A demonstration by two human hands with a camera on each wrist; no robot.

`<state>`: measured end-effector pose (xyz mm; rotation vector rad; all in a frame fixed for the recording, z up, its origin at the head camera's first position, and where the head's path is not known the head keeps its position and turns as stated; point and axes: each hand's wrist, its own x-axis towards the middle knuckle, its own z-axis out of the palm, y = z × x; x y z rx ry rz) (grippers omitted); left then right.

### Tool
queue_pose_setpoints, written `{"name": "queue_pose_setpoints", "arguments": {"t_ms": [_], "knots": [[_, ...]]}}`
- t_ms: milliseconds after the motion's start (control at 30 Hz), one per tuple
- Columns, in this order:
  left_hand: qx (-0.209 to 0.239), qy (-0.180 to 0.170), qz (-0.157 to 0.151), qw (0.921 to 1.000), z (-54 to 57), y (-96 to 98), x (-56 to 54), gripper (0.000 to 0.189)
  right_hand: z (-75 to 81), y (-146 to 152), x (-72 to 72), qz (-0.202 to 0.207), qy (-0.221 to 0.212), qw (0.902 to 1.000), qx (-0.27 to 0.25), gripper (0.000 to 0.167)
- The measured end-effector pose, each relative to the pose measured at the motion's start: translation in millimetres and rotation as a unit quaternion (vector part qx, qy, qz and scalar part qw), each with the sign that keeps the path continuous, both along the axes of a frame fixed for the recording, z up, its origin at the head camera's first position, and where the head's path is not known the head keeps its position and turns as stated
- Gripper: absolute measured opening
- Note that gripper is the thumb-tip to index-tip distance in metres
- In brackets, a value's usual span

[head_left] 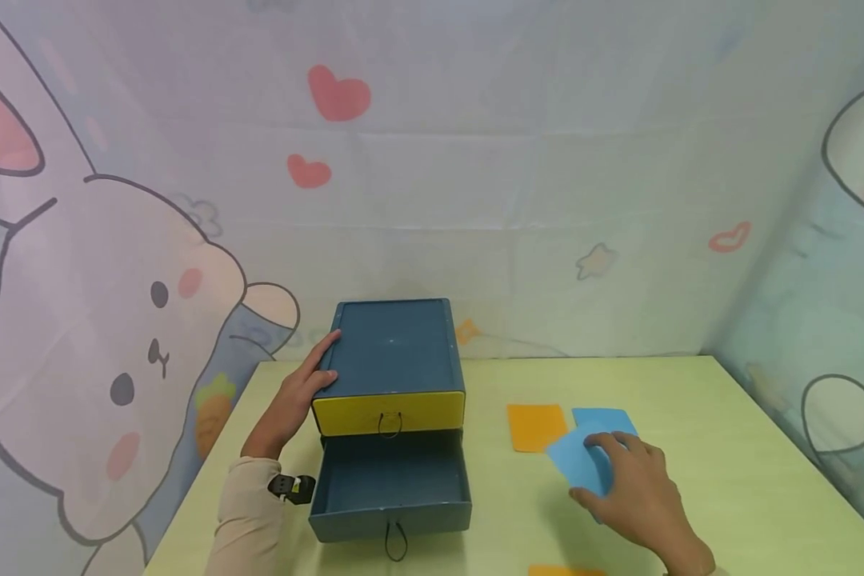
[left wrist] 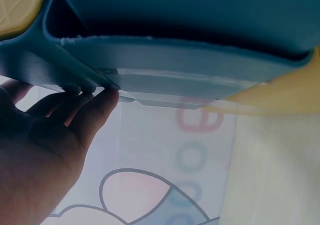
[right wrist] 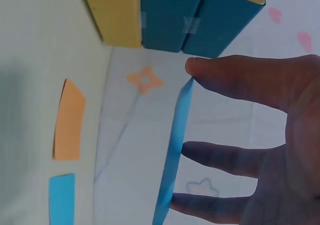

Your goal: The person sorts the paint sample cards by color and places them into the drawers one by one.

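Observation:
A dark blue drawer box [head_left: 396,348] stands on the table. Its yellow-fronted upper drawer [head_left: 353,418] is closed, while the blue lower drawer [head_left: 392,522] is pulled out with nothing visible inside. My left hand [head_left: 291,404] rests against the box's left side, fingers extended along its upper edge. Between thumb and fingers, my right hand [head_left: 637,488] pinches a blue sheet of paper [head_left: 579,460] above the table, tilted. Behind it lies another blue sheet [head_left: 608,418], partly covered in the head view. An orange sheet [head_left: 536,428] lies flat just left of that one.
Another orange sheet [head_left: 565,571] shows at the bottom edge of the head view. The pale yellow-green table [head_left: 749,480] ends at a printed cloth backdrop [head_left: 511,160]. Both drawers have thin cord loops; the lower loop [head_left: 396,542] hangs in front.

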<state>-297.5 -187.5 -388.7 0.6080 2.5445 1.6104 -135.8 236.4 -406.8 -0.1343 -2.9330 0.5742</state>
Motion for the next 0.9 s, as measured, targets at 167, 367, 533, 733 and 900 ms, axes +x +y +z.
{"name": "queue_pose_setpoints", "arguments": {"t_ms": [167,367,533,733,900], "knots": [[-0.002,-0.003,0.000,1.0000,-0.8,0.8,-0.1,0.059,7.4,-9,3.3,0.033,0.016,0.9993,0.003,0.063],[-0.005,0.001,0.003,1.0000,-0.3,0.1,-0.4,0.059,17.2,-20,7.0,0.068,0.027,0.9973,-0.004,0.062],[-0.003,-0.003,0.004,1.0000,0.1,0.1,-1.3,0.059,24.0,-30,8.3,0.095,0.028,0.9951,-0.004,0.061],[-0.003,0.000,0.000,1.0000,0.2,-0.4,-2.1,0.059,32.1,-44,2.5,0.190,0.040,0.9808,0.018,0.063],[-0.003,-0.001,0.000,1.0000,-0.3,-0.1,-1.6,0.058,39.6,-59,-3.2,0.312,0.028,0.9496,0.009,0.062]]}}
